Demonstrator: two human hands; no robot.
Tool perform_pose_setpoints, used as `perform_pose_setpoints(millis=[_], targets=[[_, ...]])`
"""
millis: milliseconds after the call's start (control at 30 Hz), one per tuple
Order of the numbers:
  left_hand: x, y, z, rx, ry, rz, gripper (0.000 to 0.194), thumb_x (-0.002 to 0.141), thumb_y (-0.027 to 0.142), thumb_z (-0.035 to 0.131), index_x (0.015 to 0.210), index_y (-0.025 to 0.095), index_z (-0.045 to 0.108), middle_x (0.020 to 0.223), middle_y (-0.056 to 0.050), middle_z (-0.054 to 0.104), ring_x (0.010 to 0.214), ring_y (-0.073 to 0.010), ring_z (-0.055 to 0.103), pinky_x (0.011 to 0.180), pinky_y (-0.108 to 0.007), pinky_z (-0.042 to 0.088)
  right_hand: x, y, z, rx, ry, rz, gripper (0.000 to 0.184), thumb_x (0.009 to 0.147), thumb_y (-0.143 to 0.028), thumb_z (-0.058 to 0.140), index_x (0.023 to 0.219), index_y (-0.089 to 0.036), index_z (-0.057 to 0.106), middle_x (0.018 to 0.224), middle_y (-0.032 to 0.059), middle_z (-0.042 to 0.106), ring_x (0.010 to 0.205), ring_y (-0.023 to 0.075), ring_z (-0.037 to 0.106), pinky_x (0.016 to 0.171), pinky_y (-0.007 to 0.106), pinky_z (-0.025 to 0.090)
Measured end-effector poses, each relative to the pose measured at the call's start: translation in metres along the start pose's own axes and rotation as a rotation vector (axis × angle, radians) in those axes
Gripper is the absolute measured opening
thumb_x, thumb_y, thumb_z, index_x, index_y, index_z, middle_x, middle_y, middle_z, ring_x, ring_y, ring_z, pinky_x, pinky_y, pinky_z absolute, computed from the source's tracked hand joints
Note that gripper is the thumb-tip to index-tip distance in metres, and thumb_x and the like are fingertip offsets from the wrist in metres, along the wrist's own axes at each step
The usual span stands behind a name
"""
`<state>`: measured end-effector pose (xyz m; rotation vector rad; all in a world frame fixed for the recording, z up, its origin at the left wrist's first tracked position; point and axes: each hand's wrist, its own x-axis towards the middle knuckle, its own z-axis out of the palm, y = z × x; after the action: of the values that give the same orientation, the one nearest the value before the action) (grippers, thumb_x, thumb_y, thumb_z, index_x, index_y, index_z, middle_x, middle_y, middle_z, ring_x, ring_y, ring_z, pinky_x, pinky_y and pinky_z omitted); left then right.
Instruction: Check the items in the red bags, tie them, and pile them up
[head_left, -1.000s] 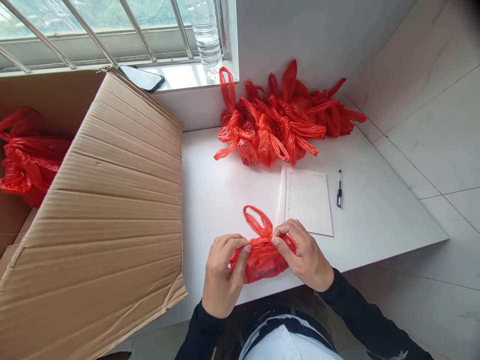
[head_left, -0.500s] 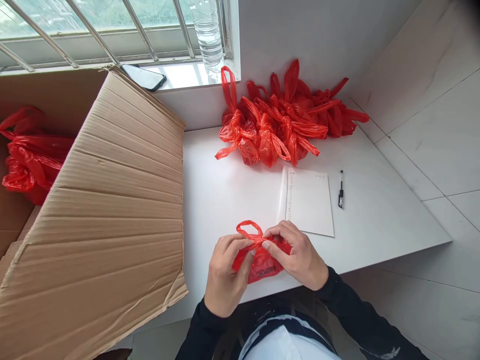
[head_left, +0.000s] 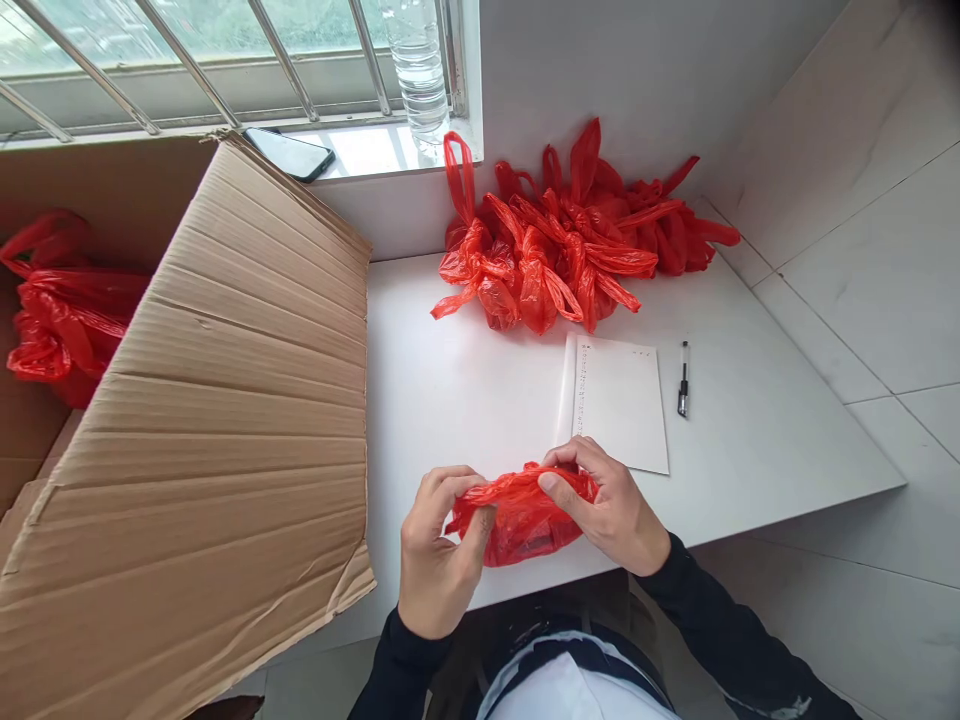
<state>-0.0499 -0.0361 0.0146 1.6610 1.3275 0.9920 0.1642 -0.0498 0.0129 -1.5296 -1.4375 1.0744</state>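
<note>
Near the front edge of the white table (head_left: 457, 370), a red plastic bag (head_left: 529, 525) lies between my hands. My left hand (head_left: 442, 550) pinches the left side of its gathered top. The right side of the top is gripped by my right hand (head_left: 607, 510), thumb towards me and fingers behind. Something darker shows through the thin plastic low in the bag, but I cannot make out what it is. Just beyond my right hand lies a white spiral notebook (head_left: 621, 405).
Several knotted red bags (head_left: 555, 250) are heaped against the wall. A pen (head_left: 683, 380) lies right of the notebook. To the left stands a large cardboard box (head_left: 225, 430) with red bags (head_left: 67, 320) inside. A phone (head_left: 289, 155) and a water bottle (head_left: 418, 75) are on the windowsill.
My hands have moved apart, stretching the bag's top wider. The loop that stood up above the bag no longer shows. Everything else has stayed in place.
</note>
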Motion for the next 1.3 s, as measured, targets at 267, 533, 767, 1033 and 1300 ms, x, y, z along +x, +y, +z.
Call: perform_pose_setpoints(millis=[267,533,767,1033,1300], targets=[[0.004,0.002,-0.013,-0.339,0.189,-0.181,0.02,0.096,0.037,0.059,0.108,0.025,0.071,0.107,-0.005,0.068,0.101,-0.0217,0.061,0.087,-0.033,0.05,-0.001,0.0,-0.01,0.348,0.194,0.066,0.02,0.098,-0.043,0.054,0.108,-0.026,0.058,0.094,0.0029,0.061,0.085,0.0182,0.06,0.075,0.031,0.052],[0.004,0.047,-0.025,-0.421,0.234,-0.086,0.018,0.092,0.04,0.063,0.1,0.024,0.061,0.102,-0.004,0.06,0.098,-0.0229,0.059,0.083,-0.033,0.052,-0.002,-0.041,-0.022,0.342,0.185,-0.058,0.017,0.091,-0.038,0.064,0.105,-0.028,0.06,0.095,0.0046,0.064,0.086,0.0222,0.064,0.079,0.037,0.057],[0.008,0.042,-0.013,-0.223,0.302,-0.121,0.016,0.088,0.026,0.069,0.097,0.023,0.057,0.093,-0.001,0.055,0.081,-0.0141,0.055,0.072,-0.024,0.051,-0.006,-0.031,-0.015,0.275,0.18,-0.132,0.008,0.094,-0.034,0.063,0.098,-0.027,0.063,0.097,0.004,0.063,0.093,0.0223,0.062,0.085,0.039,0.053],[0.002,0.039,-0.021,-0.045,0.214,-0.164,0.028,0.083,0.015,0.059,0.109,0.026,0.054,0.111,-0.002,0.058,0.103,-0.0195,0.058,0.084,-0.029,0.049,-0.009,-0.029,-0.015,0.261,0.174,-0.095,0.011,0.092,-0.026,0.066,0.103,-0.028,0.064,0.097,0.0015,0.065,0.093,0.0204,0.062,0.086,0.037,0.05],[0.002,0.036,-0.029,0.608,-0.036,0.087,0.032,0.087,0.024,0.061,0.119,0.025,0.059,0.092,-0.003,0.061,0.088,-0.0247,0.053,0.083,-0.04,0.041,-0.008,-0.03,-0.015,0.079,0.258,-0.229,0.01,0.092,-0.023,0.065,0.101,-0.029,0.066,0.103,0.0023,0.058,0.099,0.0206,0.057,0.087,0.037,0.047]])
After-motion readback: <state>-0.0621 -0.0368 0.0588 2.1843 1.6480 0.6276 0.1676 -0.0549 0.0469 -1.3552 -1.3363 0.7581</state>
